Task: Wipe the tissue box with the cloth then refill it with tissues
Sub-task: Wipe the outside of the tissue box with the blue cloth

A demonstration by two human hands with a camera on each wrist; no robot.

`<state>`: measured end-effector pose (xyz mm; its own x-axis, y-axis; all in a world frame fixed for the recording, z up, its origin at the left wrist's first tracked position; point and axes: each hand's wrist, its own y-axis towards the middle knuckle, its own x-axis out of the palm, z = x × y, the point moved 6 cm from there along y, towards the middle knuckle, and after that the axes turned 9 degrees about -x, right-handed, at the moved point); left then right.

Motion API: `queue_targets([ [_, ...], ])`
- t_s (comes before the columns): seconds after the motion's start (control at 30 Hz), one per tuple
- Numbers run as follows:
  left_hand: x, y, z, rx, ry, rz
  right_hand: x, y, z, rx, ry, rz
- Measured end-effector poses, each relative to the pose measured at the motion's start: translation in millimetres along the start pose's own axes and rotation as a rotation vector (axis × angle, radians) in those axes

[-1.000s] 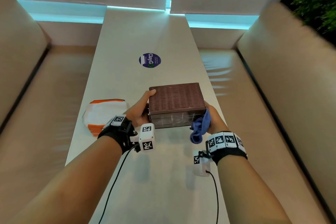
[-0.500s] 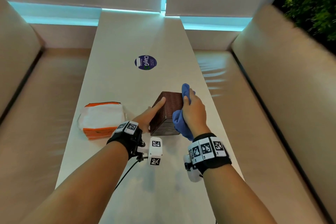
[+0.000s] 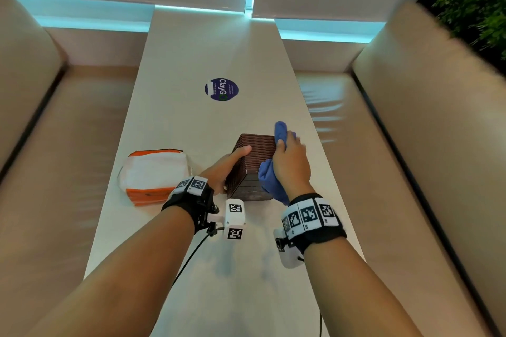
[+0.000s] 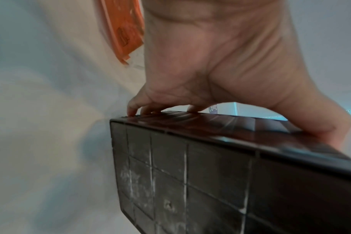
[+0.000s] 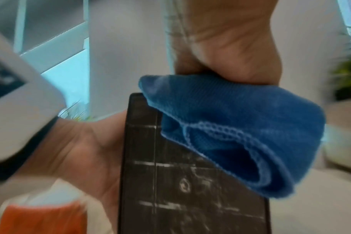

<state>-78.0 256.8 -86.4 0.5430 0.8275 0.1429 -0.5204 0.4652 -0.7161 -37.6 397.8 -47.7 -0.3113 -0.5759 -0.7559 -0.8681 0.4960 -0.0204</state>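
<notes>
Here, my left hand (image 3: 224, 169) grips the tissue box (image 3: 253, 169) on the table (image 3: 191, 49), thumb over its upper woven face, bracing it on edge. Its gridded base faces me; its long axis runs away from me. My right hand (image 3: 291, 164) clutches the blue cloth (image 3: 269, 180) against its right face. I should press firmly, stroking along the weave while the left resists.

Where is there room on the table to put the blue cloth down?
Bare table lies beyond the round sticker, and near you, between both wrists. It is crowded mid-table: tissue pack, left hand, tissue box, right hand with cloth.
</notes>
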Motion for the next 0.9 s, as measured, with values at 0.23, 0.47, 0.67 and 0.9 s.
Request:
queue_targets([
  [0.23, 6.2, 1.5, 1.4, 0.032, -0.012, 0.024, 16.4, -7.2, -27.2, -0.316, -0.193, -0.168],
  [0.47, 5.3, -6.3, 1.5, 0.013, -0.041, -0.040, 2.8, 0.1, -4.1, -0.143, 0.034, -0.100],
  [0.67, 2.9, -6.4, -8.1, -0.030, -0.136, -0.049, -1.9, -1.0, 11.6, 0.081, 0.676, -0.151],
  [0.9, -0.9, -6.5, -9.7, 0.023, -0.416, -0.253, 3.2, -5.0, 14.9, 0.277, 1.056, -0.216],
])
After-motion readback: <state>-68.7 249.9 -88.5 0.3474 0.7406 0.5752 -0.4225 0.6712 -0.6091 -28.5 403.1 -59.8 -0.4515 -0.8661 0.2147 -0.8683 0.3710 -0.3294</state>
